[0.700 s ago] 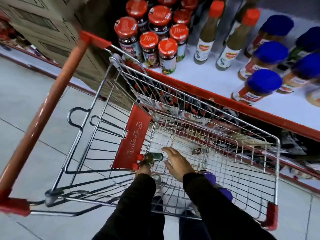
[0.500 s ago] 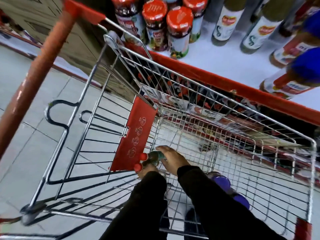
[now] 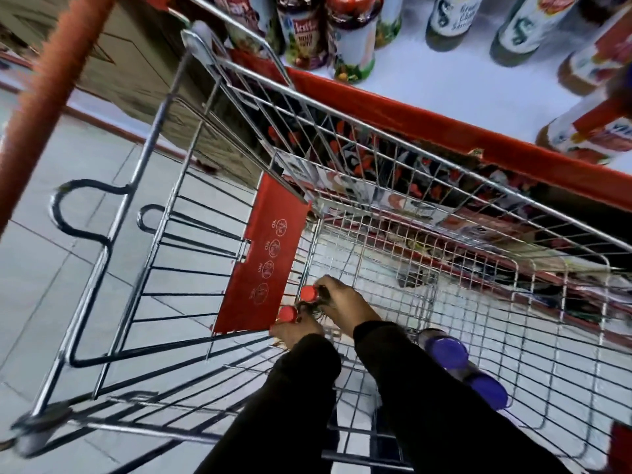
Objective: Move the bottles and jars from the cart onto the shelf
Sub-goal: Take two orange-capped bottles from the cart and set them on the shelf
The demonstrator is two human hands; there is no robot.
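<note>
Both my hands reach down into the wire cart (image 3: 444, 172). My right hand (image 3: 345, 302) is closed over a red-capped bottle (image 3: 308, 293) lying on the cart floor beside the red flap. My left hand (image 3: 294, 331) grips a second red-capped bottle (image 3: 287, 314) just below it. The bodies of both bottles are mostly hidden by my fingers. Two blue-capped jars (image 3: 448, 350) lie at the cart's near right, partly behind my right sleeve. The white shelf (image 3: 444, 83) with a red front edge runs above the cart.
On the shelf stand red-lidded jars (image 3: 352, 39), green sauce bottles (image 3: 451, 22) and blue-lidded jars (image 3: 588, 131) lying at the right. The cart's red handle (image 3: 51, 97) crosses the upper left. A red seat flap (image 3: 263, 258) stands beside my hands. Grey floor tiles lie left.
The view has dropped closer to the cart. My right hand has closed over the upper red-capped bottle, and my left hand has tightened on the lower one.
</note>
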